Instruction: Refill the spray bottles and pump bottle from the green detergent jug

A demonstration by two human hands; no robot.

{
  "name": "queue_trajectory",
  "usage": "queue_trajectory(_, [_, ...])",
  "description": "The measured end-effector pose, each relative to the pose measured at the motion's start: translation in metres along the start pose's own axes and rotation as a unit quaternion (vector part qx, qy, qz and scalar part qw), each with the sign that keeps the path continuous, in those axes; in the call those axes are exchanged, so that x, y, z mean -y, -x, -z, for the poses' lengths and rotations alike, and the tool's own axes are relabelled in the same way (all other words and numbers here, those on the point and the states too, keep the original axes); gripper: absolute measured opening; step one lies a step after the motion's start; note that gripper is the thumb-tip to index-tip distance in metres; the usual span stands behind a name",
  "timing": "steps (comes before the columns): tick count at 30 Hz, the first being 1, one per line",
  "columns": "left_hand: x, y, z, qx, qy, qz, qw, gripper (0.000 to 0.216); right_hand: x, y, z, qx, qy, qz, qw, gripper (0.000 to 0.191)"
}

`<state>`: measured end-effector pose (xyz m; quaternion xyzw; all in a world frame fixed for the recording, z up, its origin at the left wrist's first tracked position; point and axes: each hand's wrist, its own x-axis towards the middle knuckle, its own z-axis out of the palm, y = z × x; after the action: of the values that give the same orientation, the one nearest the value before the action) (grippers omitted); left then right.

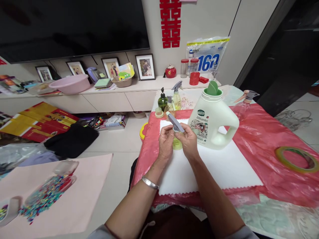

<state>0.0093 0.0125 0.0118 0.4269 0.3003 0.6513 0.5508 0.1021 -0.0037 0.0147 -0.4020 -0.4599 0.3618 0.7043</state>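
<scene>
Both hands are closed around the grey trigger spray head (174, 122) at the top of a small bottle with yellow-green liquid (177, 144). My left hand (165, 141) pinches the head from the left, and my right hand (188, 138) grips it from the right. Part of the bottle is hidden behind my fingers. Just right of my hands stands a large pale green detergent jug (214, 119) with a green funnel-like piece (212, 88) in its mouth. Behind them are a dark green pump bottle (162, 100), more spray bottles (177, 99) and a small cap-like container (159, 113).
A white sheet (211, 172) lies on the red plastic table cover (251, 132). At the right are a tape roll (297, 159) and another spray bottle (242, 108). Colourful beads (45, 196) cover part of a pink surface at lower left. Behind runs a low cabinet (104, 101).
</scene>
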Motion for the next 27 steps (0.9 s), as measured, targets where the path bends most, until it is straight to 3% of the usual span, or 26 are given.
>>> queue_trajectory(8, [0.003, -0.002, -0.003, 0.006, 0.008, -0.004, 1.000, 0.036, -0.003, -0.002, 0.009, 0.034, 0.014, 0.021, 0.999, 0.030])
queue_trajectory(21, [-0.006, 0.003, -0.005, 0.012, 0.024, 0.001, 1.000, 0.033, -0.003, 0.001, 0.001, -0.006, -0.010, -0.007, 1.000, 0.035])
queue_trajectory(27, [-0.006, 0.001, -0.007, 0.016, 0.029, 0.000, 0.999, 0.041, -0.004, 0.000, 0.007, 0.010, 0.010, 0.000, 1.000, 0.037])
